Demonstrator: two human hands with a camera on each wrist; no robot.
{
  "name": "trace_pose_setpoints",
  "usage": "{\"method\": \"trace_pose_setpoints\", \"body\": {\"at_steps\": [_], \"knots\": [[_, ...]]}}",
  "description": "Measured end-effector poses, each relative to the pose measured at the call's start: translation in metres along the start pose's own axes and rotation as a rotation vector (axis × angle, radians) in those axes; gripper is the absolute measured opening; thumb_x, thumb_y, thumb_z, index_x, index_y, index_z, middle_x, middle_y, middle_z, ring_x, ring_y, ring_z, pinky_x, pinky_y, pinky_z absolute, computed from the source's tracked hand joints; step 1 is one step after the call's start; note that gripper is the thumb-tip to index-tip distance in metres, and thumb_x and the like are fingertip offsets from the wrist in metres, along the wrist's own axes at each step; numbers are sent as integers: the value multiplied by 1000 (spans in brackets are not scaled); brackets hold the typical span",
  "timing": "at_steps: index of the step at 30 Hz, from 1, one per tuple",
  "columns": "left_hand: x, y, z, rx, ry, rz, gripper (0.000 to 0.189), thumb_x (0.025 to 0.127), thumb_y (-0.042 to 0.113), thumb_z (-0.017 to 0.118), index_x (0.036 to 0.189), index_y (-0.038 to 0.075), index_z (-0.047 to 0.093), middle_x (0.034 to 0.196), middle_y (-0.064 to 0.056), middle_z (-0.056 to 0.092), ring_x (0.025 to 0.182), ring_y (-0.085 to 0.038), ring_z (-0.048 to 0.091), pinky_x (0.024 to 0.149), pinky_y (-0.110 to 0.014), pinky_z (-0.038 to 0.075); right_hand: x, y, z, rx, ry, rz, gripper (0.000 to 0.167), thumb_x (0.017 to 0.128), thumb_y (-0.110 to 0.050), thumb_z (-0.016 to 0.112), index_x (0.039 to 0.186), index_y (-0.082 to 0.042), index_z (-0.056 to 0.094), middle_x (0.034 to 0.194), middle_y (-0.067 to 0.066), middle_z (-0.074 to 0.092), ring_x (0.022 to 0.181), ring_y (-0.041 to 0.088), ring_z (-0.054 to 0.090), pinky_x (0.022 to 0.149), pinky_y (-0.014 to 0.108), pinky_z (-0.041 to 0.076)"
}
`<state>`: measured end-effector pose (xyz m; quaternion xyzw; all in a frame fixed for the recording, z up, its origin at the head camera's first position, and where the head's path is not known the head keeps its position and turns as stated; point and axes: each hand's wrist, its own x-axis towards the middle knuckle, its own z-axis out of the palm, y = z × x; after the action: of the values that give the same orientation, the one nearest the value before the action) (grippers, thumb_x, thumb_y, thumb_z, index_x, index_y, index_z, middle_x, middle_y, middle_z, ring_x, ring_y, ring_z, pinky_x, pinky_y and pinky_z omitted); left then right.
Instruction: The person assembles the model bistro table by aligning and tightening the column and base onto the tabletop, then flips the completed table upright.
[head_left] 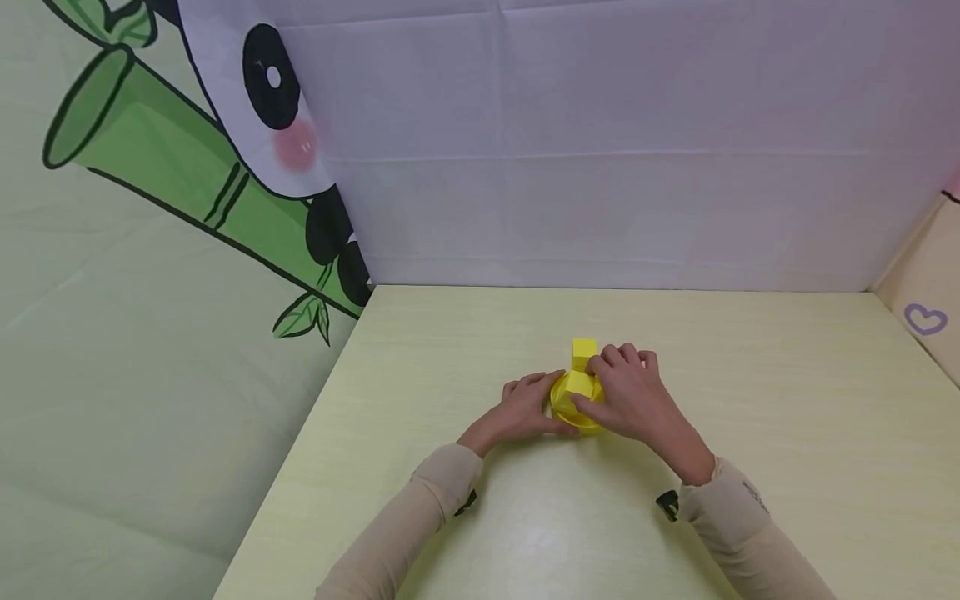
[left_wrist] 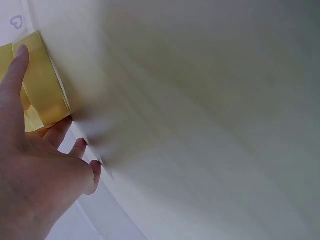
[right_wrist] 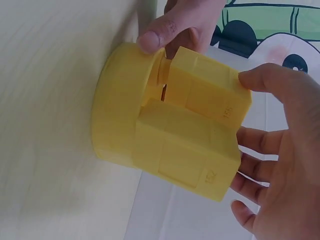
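A round yellow container (right_wrist: 117,110) sits on the table, with two yellow rectangular blocks standing up out of it, slightly tilted. My left hand (head_left: 521,410) holds the container from the left, thumb on the near side and fingers round the far side. The nearer block (right_wrist: 207,87) is pinched by my right hand (head_left: 637,400), its thumb on the top edge and its fingertips behind. Beside it, the farther block (head_left: 584,352) is close to the right fingers. In the left wrist view, the left thumb lies along the yellow container wall (left_wrist: 47,85).
The pale wooden table (head_left: 750,433) ends at a white cloth wall (head_left: 600,167) at the back. A green cloth with printed bamboo (head_left: 172,150) hangs at the left. A pale panel with a purple heart (head_left: 926,319) borders the right side.
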<state>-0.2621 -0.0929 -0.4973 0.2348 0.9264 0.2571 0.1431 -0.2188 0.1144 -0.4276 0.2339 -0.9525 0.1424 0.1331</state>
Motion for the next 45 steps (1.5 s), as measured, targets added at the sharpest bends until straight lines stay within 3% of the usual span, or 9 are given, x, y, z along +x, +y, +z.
{"method": "trace_pose_setpoints", "body": {"at_steps": [5, 11, 13, 16, 22, 29, 34, 40, 45], "knots": [[-1, 0, 0, -4, 0, 6, 104, 84, 62, 78, 164, 15, 31, 161, -1, 43, 151, -28, 27, 118, -53, 16, -1, -4, 0, -3, -12, 5, 47, 88, -51, 76, 90, -6, 64, 90, 9, 57, 94, 34, 52, 86, 57, 39], [0, -1, 1, -1, 6, 19, 104, 84, 62, 78, 164, 16, 31, 160, -1, 44, 150, -28, 28, 117, -52, 18, -4, -1, -6, 62, -58, -55, 47, 89, -38, 73, 123, -6, 68, 108, 12, 63, 104, 36, 52, 91, 62, 36], [0, -1, 0, 1, 5, 19, 104, 84, 61, 79, 164, 16, 30, 160, -1, 45, 150, -28, 28, 117, -51, 18, -3, 1, -6, 82, -70, -85, 46, 89, -32, 73, 127, -6, 67, 108, 10, 63, 103, 35, 51, 90, 61, 37], [-1, -1, 0, -3, 5, 14, 104, 84, 61, 79, 164, 16, 30, 160, -2, 44, 150, -28, 28, 118, -52, 17, -2, 2, -2, 93, -67, -106, 44, 90, -34, 78, 121, -6, 68, 103, 7, 61, 99, 32, 50, 86, 56, 39], [-1, -2, 1, -1, 5, 7, 104, 84, 63, 78, 164, 17, 31, 160, -1, 44, 150, -28, 29, 117, -53, 18, -1, -1, 3, 78, -42, -106, 54, 84, -46, 85, 114, -6, 67, 101, 7, 60, 98, 31, 51, 86, 54, 40], [-1, -3, 0, 8, 5, 9, 104, 84, 62, 78, 164, 16, 30, 160, -1, 44, 150, -28, 30, 117, -54, 19, -3, -1, 5, 90, -31, -172, 42, 89, -37, 82, 114, -5, 69, 101, 4, 62, 92, 27, 50, 77, 44, 40], [1, -4, 1, -4, 10, 20, 101, 86, 59, 78, 164, 17, 31, 160, 1, 44, 150, -28, 30, 116, -55, 19, -2, -4, 11, 48, 15, -167, 45, 89, -43, 81, 107, -4, 67, 99, 6, 59, 94, 29, 50, 83, 51, 41], [1, -2, -1, -4, 0, 20, 96, 88, 53, 78, 164, 16, 31, 160, 1, 44, 151, -28, 29, 117, -55, 19, -4, -8, 7, 71, 1, -163, 39, 92, -40, 75, 110, -6, 68, 102, 6, 59, 97, 29, 48, 87, 54, 38], [-2, -1, -3, -11, 1, 26, 96, 88, 56, 78, 164, 18, 32, 161, 3, 43, 150, -28, 30, 117, -55, 18, -4, -10, 7, 55, 21, -165, 40, 90, -38, 81, 107, -4, 69, 99, 7, 58, 94, 30, 49, 85, 54, 39]]}}
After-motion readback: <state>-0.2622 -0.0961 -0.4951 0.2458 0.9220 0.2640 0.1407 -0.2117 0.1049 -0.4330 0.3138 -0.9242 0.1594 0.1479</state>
